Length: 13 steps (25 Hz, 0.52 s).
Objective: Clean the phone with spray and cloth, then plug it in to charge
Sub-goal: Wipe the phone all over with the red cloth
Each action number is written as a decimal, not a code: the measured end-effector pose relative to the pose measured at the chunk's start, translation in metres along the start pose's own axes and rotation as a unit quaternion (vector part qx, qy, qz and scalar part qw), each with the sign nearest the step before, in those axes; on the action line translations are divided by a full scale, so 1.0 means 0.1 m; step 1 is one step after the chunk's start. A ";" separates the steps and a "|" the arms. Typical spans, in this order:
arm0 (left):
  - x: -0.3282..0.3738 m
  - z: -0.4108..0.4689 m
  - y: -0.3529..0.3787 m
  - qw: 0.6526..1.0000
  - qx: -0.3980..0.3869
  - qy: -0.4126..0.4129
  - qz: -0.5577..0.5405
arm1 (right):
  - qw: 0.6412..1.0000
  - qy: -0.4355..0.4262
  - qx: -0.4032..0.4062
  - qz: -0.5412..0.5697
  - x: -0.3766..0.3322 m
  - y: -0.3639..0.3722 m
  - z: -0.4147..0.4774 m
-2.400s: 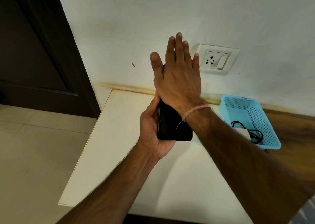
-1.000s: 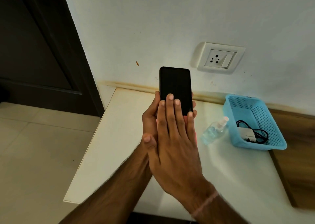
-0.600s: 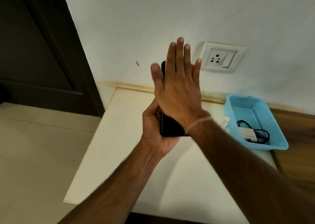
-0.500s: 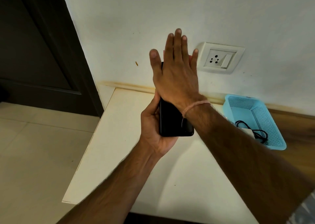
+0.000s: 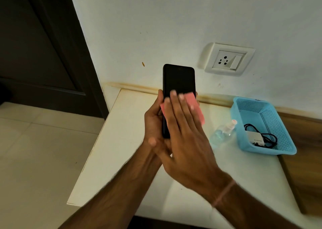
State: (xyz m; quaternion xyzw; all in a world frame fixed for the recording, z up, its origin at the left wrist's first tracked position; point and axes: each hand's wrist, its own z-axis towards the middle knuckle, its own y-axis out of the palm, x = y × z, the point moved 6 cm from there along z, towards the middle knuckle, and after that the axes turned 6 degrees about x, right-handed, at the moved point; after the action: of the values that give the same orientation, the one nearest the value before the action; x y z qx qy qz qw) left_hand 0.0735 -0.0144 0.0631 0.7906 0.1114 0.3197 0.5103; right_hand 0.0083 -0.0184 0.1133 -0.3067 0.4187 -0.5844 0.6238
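Counts: one phone [image 5: 178, 78], one pink cloth [image 5: 193, 105], one spray bottle [image 5: 222, 132], one blue basket [image 5: 271, 106], one white charger [image 5: 255, 138] with one black cable [image 5: 269, 138], one wall socket [image 5: 229, 59] with one switch. Two bare hands in frame.

Left hand [image 5: 153, 124]: wrapped around the lower left edge of the phone, fingers curled behind it, thumb running up the left side. Phone is upright, dark screen facing the camera, held above the white table [image 5: 122, 150] and in front of the wall, left of the socket. Lower half of the phone is hidden behind the right hand.

Right hand [image 5: 184, 136]: flat, fingers extended and close together, thumb splayed out to the left. Palm side presses the cloth against the phone's screen. Cloth shows at the fingertips, along the right edge of the hand and as a small corner on the left; the rest is under the hand. Fingertips are motion-blurred. Thin band on the right wrist.

Spray bottle: clear, lying on its side on the table, nozzle end pointing toward the basket, just beside the basket's left wall. Cannot tell if they touch.

Basket: on the table's right part, near the wall, below the socket. Charger and coiled cable sit inside it. Nothing is plugged into the socket.
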 end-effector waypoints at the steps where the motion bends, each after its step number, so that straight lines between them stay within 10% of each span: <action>1: -0.02 -0.01 0.03 0.999 -0.015 -0.046 -0.007 | 1.000 -0.003 -0.008 0.016 0.00 0.00 -0.14; 9: 0.04 -0.04 0.18 0.994 -0.077 -0.049 -0.052 | 0.978 -0.202 -0.027 -0.053 0.17 -0.10 -0.37; 13: -0.03 -0.04 0.21 0.993 -0.099 -0.055 -0.034 | 0.988 -0.154 0.020 -0.010 0.20 -0.23 -0.10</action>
State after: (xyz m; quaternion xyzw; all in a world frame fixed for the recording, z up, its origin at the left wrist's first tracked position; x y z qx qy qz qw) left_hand 0.0657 -0.0226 0.0810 0.7480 0.0783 0.2678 0.6023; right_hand -0.0118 -0.0397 0.1258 -0.3848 0.3031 -0.5447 0.6807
